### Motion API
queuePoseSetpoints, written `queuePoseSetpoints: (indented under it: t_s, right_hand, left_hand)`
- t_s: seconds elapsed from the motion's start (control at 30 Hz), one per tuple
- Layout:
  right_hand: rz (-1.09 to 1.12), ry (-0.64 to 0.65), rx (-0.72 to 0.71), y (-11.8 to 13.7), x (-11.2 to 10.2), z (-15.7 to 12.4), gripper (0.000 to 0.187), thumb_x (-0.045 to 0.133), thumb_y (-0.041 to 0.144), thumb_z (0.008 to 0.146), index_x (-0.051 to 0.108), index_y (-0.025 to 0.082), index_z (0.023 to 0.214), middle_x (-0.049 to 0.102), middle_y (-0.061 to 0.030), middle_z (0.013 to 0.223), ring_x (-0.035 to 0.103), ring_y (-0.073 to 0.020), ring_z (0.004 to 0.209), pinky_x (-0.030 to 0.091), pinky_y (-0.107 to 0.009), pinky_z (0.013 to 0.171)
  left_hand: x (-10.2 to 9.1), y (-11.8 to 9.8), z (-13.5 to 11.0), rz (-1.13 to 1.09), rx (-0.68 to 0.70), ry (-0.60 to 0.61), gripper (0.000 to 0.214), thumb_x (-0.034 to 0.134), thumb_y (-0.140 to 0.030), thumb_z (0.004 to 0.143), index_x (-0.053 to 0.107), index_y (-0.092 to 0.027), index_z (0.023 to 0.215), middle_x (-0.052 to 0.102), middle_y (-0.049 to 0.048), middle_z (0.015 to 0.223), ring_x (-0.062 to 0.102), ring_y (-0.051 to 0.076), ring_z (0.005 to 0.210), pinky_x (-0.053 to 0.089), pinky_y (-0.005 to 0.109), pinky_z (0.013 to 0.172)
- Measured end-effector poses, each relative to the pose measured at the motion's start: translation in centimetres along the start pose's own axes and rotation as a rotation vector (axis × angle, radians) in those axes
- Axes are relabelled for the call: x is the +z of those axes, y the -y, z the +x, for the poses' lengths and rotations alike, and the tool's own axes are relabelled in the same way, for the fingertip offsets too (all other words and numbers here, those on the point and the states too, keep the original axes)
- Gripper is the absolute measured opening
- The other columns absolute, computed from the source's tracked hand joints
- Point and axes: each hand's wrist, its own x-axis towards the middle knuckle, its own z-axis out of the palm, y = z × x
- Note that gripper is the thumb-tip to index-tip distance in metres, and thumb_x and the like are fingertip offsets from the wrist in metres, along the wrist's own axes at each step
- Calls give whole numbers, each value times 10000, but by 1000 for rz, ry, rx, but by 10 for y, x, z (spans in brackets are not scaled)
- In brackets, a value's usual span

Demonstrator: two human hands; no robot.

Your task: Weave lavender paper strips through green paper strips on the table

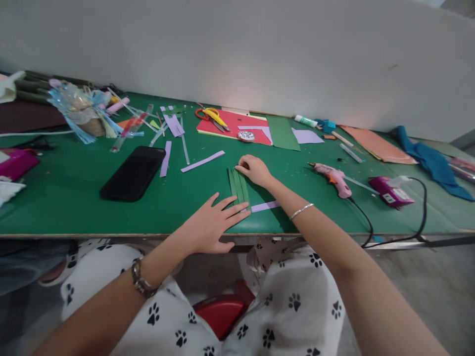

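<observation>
Green paper strips (238,184) lie side by side on the green table top (200,198), near its front edge. My left hand (218,222) rests flat on their near end with its fingers spread. At the far end, my right hand (255,170) pinches the strips' edge between thumb and curled fingers. A purple paper strip (265,206) lies beneath my right forearm, close to the near end of the green strips. Another purple strip (203,161) lies just beyond, to the left of my right hand.
A black phone (133,173) lies to the left. Yellow-handled scissors (214,117) rest on red paper (256,123) at the back. To the right are a pink glue gun (334,179), a purple power socket (389,192) with a cord, and orange paper (378,143).
</observation>
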Motion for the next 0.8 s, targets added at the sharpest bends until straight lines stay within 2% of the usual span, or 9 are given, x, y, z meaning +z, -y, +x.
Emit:
queuePoseSetpoints:
  t_s: [0.2, 0.37, 0.43, 0.5, 0.6, 0.67, 0.8]
  right_hand:
    - [-56, -6, -32, 3, 2, 0, 136, 511, 212, 799, 464, 172, 677, 474, 0, 687, 397, -112, 610, 291, -236, 575]
    - [45, -11, -17, 4, -8, -8, 81, 441, 196, 821, 498, 159, 865, 477, 5, 670, 439, -125, 614, 360, -255, 621]
    - [60, -2, -5, 6, -17, -21, 128, 447, 166, 804, 502, 142, 918, 497, -9, 699, 469, -132, 638, 386, -268, 644]
    - [43, 20, -71, 9, -27, -40, 130, 462, 157, 791, 519, 141, 906, 528, -39, 769, 502, -147, 710, 406, -287, 695]
    - [32, 162, -203, 16, -41, -73, 127, 486, 206, 800, 550, 159, 899, 564, -72, 871, 524, -179, 843, 417, -320, 767]
    - [24, 219, -216, 20, -45, -93, 175, 515, 249, 803, 562, 165, 949, 570, -88, 949, 523, -194, 908, 414, -345, 817]
    - [20, 169, -187, 24, -40, -113, 163, 533, 232, 801, 586, 171, 943, 572, -95, 978, 531, -197, 908, 413, -365, 826]
  left_hand:
    - [0, 0, 1, 12, -1, -6, 678, 430, -481, 804, 227, -217, 1395, 236, 31, 1462, 234, 305, 1311, 177, 534, 1031]
    - [1, 1, -1, 7, -2, -6, 676, 425, -487, 807, 226, -222, 1396, 235, 28, 1463, 229, 298, 1314, 162, 526, 1040]
    - [1, 0, -1, 5, -3, 0, 677, 422, -485, 810, 218, -222, 1398, 222, 26, 1466, 219, 303, 1317, 157, 534, 1039]
    - [1, 0, 0, 4, -4, 3, 683, 423, -480, 810, 201, -224, 1402, 200, 22, 1472, 210, 306, 1320, 156, 542, 1036]
    - [0, 0, 0, 5, -4, 15, 692, 428, -469, 810, 170, -237, 1408, 173, 15, 1479, 202, 301, 1324, 151, 540, 1037]
    - [0, 0, 1, 6, -6, 24, 698, 428, -470, 810, 154, -243, 1411, 172, 14, 1479, 194, 297, 1326, 142, 535, 1040]
    - [1, 0, 1, 14, -20, 33, 702, 419, -482, 814, 141, -245, 1413, 209, 22, 1471, 179, 290, 1333, 128, 523, 1048]
